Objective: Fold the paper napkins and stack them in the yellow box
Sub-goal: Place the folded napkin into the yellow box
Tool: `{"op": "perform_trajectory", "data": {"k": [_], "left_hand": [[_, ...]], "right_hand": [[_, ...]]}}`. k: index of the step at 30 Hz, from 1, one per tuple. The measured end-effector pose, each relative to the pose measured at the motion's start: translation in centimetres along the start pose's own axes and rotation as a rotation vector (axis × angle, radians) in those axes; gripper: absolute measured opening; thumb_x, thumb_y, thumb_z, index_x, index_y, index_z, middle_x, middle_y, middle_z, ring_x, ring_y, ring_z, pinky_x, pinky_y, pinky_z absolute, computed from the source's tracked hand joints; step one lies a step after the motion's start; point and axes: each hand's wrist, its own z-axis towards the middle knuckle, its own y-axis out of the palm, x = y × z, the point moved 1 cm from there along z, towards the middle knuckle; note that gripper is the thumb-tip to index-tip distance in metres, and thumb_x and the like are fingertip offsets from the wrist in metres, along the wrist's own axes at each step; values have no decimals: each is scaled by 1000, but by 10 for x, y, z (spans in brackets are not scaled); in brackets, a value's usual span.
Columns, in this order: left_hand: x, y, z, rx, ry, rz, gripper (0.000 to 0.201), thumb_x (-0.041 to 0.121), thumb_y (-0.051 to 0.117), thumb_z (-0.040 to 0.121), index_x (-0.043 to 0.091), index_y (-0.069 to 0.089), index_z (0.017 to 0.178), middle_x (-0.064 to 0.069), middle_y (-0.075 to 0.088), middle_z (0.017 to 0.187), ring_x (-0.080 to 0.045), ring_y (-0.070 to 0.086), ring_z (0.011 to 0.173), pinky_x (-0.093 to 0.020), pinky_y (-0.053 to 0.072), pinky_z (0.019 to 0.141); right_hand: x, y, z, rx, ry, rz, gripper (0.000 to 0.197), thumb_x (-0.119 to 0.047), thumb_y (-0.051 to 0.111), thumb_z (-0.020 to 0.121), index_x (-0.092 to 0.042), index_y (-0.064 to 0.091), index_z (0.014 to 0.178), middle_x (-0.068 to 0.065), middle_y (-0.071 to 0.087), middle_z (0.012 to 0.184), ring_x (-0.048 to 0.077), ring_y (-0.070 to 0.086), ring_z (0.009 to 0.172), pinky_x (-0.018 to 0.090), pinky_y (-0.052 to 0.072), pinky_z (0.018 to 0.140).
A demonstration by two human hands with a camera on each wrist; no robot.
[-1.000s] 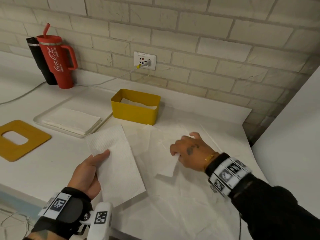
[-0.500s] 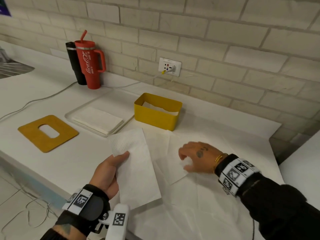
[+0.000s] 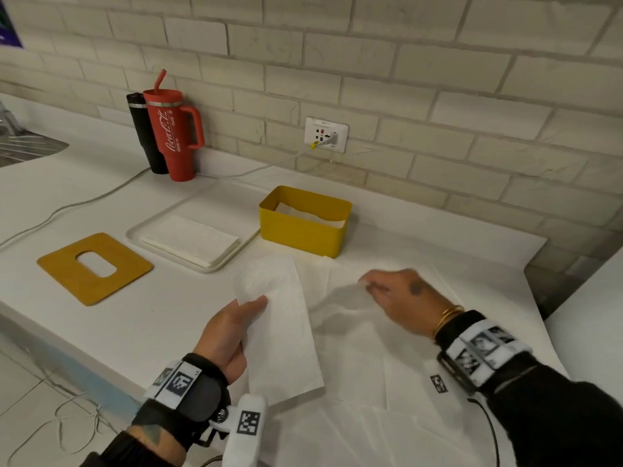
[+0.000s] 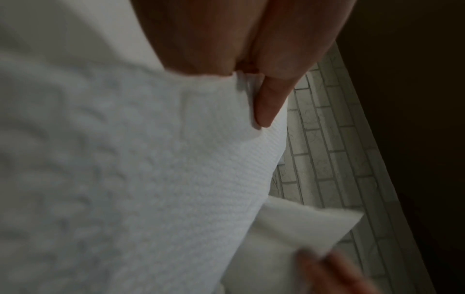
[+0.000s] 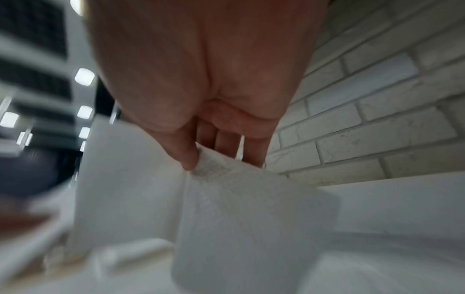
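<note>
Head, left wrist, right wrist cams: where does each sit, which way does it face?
Head: on the head, angled forward and down at the counter and brick wall; shows the left hand and right hand, each holding a napkin.
Left wrist: on the left wrist, looks along the palm at the folded napkin it holds; thumb shows.
Right wrist: on the right wrist, looks along the palm; fingers pinch a second napkin.
Shared: both wrist views show the brick wall; the left wrist view also catches the second napkin.
</note>
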Motion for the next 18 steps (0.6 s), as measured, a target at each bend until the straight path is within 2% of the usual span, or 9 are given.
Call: {"op": "perform_trajectory", "data": {"k": [2,3,6,8,10,12,15,18], "left_hand": [[-3,10,4,-22,15,52,29,9,58,98,0,64,125,-18,76,105,-30,75,88,-42,58,78],[-4,15,5,-40,20,66,30,7,58,97,0,63,126,-18,76,105,-30,75,89,-40,59,76],[-5,33,6,-110,15,74,27,7,59,94,4,66,120,-15,77,101,-27,76,84,-36,61,67],[-6,41,7,-133,7,51,27,10,58,97,2,66,122,-18,76,106,-29,75,89,-37,61,70],[-6,46,7,-148,-1,20,30,14,59,98,-2,66,123,-20,75,107,-31,75,92,-37,60,72],[-6,50,6,-159,-5,-9,28,14,63,92,0,69,115,-19,76,102,-30,75,88,-36,60,69],[-8,52,3,-175,-10,-42,45,22,66,80,6,67,122,-19,75,113,-31,74,95,-38,61,75],[-10,52,4,-175,-52,-73,45,36,54,97,7,63,131,-19,71,124,-33,70,111,-44,57,92]], "right_hand": [[-17,-22,0,168,-12,339,26,-12,56,100,-33,71,100,-3,75,93,11,68,79,24,53,73],[-27,-31,-1,197,-29,530,29,-6,58,99,-30,73,99,-4,77,94,9,69,81,21,52,73],[-50,-37,-2,149,16,1090,20,-6,56,99,-14,74,100,3,77,95,14,71,84,24,56,72],[-54,-25,-1,126,121,1282,17,-10,56,99,-7,73,102,9,76,100,19,72,87,30,59,76],[-52,-3,-1,109,244,1353,20,-15,59,99,0,71,106,15,76,105,25,73,92,37,58,85],[-49,18,-5,96,343,1351,21,-15,61,99,2,71,105,18,75,108,27,73,95,40,55,91],[-45,40,-13,118,423,1322,16,-13,61,99,-1,72,98,19,75,106,27,72,90,41,55,88],[-45,50,-18,142,467,1339,17,-15,62,99,-2,73,100,16,76,104,31,73,96,45,55,93]]}}
